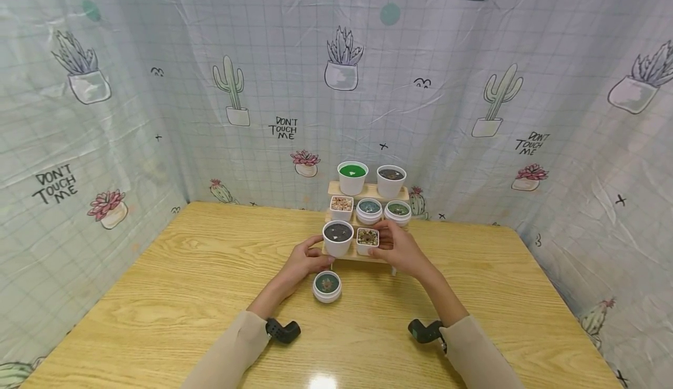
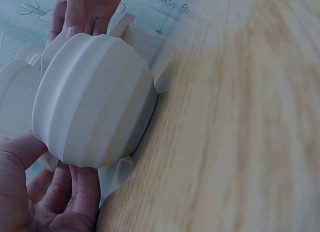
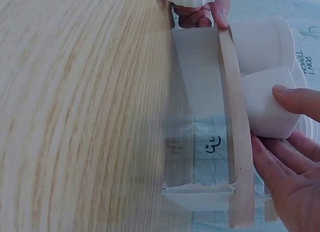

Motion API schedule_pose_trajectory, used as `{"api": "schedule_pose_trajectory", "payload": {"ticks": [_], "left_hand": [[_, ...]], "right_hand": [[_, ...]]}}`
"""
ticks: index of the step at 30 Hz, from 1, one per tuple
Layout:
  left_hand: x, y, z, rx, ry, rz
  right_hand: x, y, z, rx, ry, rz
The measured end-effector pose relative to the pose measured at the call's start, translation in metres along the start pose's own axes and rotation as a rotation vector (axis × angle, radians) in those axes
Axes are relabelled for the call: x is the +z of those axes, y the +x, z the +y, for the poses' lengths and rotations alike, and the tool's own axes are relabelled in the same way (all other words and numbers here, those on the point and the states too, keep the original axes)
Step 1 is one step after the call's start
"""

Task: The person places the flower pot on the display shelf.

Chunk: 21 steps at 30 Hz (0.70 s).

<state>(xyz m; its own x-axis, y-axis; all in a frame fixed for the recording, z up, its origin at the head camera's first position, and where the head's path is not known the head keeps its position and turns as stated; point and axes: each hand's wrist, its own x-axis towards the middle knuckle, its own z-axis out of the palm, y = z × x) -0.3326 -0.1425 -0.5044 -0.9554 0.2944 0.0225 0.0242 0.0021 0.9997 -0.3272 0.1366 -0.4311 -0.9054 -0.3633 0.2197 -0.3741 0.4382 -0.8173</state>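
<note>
At the left end of the lowest shelf, my left hand (image 1: 307,257) holds a white round pot (image 1: 338,247) with a dark grey top, its fingers at the pot's left side and thumb near its base. My right hand (image 1: 402,249) pinches a small white square pot (image 1: 367,249) with a speckled top, just right of the round one. In the right wrist view the square pot (image 3: 267,104) leans a little over the shelf board (image 3: 237,122), with the thumb on one side and fingers on the other. A ribbed white round pot (image 2: 95,101) with a blue-green top stands on the table before the shelf.
The middle tier carries a square pot (image 1: 342,212) and two round pots, one blue-topped (image 1: 369,218), one green-topped (image 1: 398,218). On the top tier stand a bright green-topped pot (image 1: 352,187) and a dark-topped one (image 1: 391,188). A printed curtain (image 1: 263,85) hangs behind the wooden table (image 1: 210,260).
</note>
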Motion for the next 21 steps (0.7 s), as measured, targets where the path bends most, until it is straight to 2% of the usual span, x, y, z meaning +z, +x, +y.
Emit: {"api": "schedule_pose_trajectory", "payload": {"ticks": [13, 21], "left_hand": [[0.0000, -0.0019, -0.0005, 0.016, 0.002, -0.003], [0.0000, -0.0011, -0.0004, 0.011, -0.002, -0.001]], "right_hand": [[0.0021, 0.0003, 0.0022, 0.026, -0.016, 0.011], [0.0001, -0.0003, 0.0009, 0.008, -0.025, 0.001]]}}
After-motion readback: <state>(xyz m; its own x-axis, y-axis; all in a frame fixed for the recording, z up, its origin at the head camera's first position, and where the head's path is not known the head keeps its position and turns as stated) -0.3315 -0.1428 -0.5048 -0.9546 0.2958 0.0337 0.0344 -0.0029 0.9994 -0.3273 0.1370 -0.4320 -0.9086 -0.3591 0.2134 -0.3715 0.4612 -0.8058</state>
